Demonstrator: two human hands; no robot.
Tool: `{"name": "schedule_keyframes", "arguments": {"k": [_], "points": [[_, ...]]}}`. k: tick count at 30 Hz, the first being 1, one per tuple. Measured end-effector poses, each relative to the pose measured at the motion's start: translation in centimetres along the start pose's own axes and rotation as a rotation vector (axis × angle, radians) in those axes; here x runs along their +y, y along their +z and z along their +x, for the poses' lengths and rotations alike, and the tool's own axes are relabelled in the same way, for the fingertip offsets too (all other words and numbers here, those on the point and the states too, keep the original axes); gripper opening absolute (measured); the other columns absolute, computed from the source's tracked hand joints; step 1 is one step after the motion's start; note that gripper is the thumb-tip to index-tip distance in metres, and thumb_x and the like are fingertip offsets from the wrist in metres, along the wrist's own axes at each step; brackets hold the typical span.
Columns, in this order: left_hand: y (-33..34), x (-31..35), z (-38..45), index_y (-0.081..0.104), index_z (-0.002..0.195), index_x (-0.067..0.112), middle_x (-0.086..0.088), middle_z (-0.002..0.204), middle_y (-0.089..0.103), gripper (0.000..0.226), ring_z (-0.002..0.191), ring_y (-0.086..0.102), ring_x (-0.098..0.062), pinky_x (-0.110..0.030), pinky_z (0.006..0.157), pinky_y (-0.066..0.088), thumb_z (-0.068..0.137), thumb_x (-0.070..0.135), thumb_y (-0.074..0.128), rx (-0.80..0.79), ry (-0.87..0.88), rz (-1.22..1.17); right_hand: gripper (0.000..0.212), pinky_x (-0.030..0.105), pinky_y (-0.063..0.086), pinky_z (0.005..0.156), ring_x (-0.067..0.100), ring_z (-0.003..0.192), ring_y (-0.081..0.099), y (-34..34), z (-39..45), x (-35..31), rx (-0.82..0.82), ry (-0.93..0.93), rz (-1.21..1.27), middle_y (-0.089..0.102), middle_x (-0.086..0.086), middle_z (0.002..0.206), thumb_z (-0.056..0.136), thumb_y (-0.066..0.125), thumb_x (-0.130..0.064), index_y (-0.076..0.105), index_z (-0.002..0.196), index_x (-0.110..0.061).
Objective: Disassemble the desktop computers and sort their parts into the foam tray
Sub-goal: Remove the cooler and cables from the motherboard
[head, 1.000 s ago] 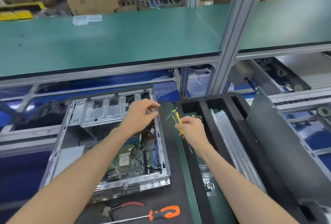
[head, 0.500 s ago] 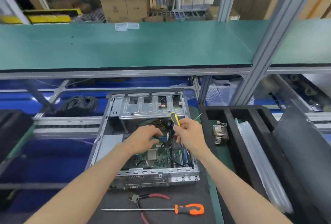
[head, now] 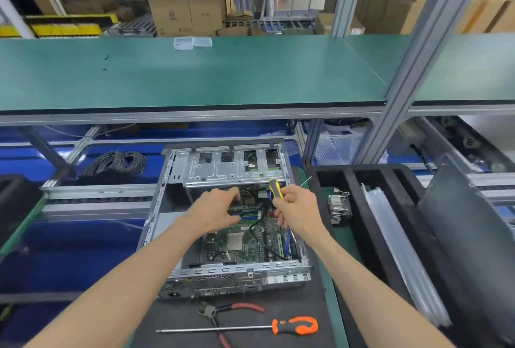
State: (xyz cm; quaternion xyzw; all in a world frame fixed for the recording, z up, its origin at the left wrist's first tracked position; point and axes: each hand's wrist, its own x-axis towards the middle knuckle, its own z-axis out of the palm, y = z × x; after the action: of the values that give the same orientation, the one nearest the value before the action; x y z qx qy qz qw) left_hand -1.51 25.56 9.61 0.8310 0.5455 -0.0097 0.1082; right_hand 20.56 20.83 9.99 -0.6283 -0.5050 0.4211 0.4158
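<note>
An open desktop computer case (head: 167,194) lies flat before me, its green motherboard (head: 250,244) exposed. My left hand (head: 214,208) reaches into the case near the memory slots, fingers curled and pinching at a green memory stick (head: 242,211) there. My right hand (head: 295,209) grips a yellow-and-black screwdriver (head: 275,187) above the board's right side, handle end up. To the right stands the black foam tray (head: 359,208), with a metal heatsink (head: 338,207) in one slot and clear plastic sleeves (head: 395,241) in another.
Red-handled pliers (head: 234,311) and a long orange-handled screwdriver (head: 295,325) lie on the black mat in front of the case. A grey metal side panel (head: 468,236) leans at the tray's right. A coil of black cable (head: 117,162) sits at back left. A green shelf (head: 195,74) overhangs.
My view has swung left from the tray to the case. Both hands have moved from the case's right edge down into it, the left onto the memory area, the right still holding the screwdriver.
</note>
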Motion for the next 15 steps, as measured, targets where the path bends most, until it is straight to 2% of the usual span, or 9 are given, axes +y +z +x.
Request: {"name": "schedule_keyframes", "arguments": {"k": [1,3,6,8,13,15], "points": [[0.0,0.1,0.1,0.060,0.118,0.029,0.002,0.106,0.072,0.036,0.093,0.067,-0.021,-0.037,0.082,0.054,0.086,0.045,0.064,-0.017,0.010,0.029,0.004,0.027,0.045,0.039,0.019,0.041,0.057,-0.1,0.1,0.0,0.005,0.001,0.009,0.067,0.016,0.062,0.092,0.063,-0.007,0.063,0.093,-0.011],[-0.2,0.2,0.1,0.071,0.111,0.031,0.003,0.114,0.072,0.025,0.095,0.068,-0.022,-0.038,0.085,0.056,0.090,0.034,0.058,-0.089,-0.006,0.035,0.003,0.027,0.044,0.039,0.020,0.041,0.056,-0.3,0.1,0.1,0.017,0.007,0.042,0.066,0.012,0.059,0.092,0.062,-0.007,0.064,0.092,-0.009],[-1.0,-0.4,-0.2,0.069,0.080,0.029,0.005,0.092,0.073,0.019,0.068,0.061,-0.011,-0.026,0.065,0.049,0.092,0.022,0.057,-0.137,-0.064,-0.168,0.007,0.027,0.042,0.039,0.024,0.043,0.054,-0.5,0.2,0.0,0.037,0.034,0.107,0.065,0.009,0.058,0.093,0.060,-0.006,0.063,0.093,-0.012],[-1.8,-1.1,-0.6,0.064,0.073,0.026,0.007,0.076,0.068,0.023,0.054,0.051,-0.005,-0.024,0.056,0.041,0.092,0.016,0.056,-0.134,-0.089,-0.341,0.007,0.027,0.041,0.038,0.025,0.044,0.053,-0.6,0.3,0.0,0.052,0.065,0.162,0.064,0.010,0.059,0.095,0.058,-0.006,0.064,0.096,-0.009],[-2.5,-2.2,-1.4,0.064,0.076,0.024,0.006,0.067,0.061,0.022,0.050,0.046,-0.010,-0.025,0.052,0.039,0.094,0.014,0.055,-0.177,-0.099,-0.482,0.007,0.027,0.040,0.037,0.023,0.043,0.051,-0.6,0.2,-0.1,0.107,0.093,0.216,0.064,0.014,0.063,0.097,0.058,-0.006,0.064,0.097,-0.003],[-2.1,-2.0,-1.3,0.062,0.072,0.025,0.006,0.064,0.061,0.022,0.052,0.046,-0.011,-0.026,0.056,0.040,0.093,0.022,0.060,-0.149,-0.105,-0.518,0.007,0.027,0.040,0.037,0.024,0.043,0.051,-0.6,0.2,-0.1,0.116,0.085,0.205,0.064,0.014,0.063,0.097,0.058,-0.006,0.064,0.098,-0.004]]}}
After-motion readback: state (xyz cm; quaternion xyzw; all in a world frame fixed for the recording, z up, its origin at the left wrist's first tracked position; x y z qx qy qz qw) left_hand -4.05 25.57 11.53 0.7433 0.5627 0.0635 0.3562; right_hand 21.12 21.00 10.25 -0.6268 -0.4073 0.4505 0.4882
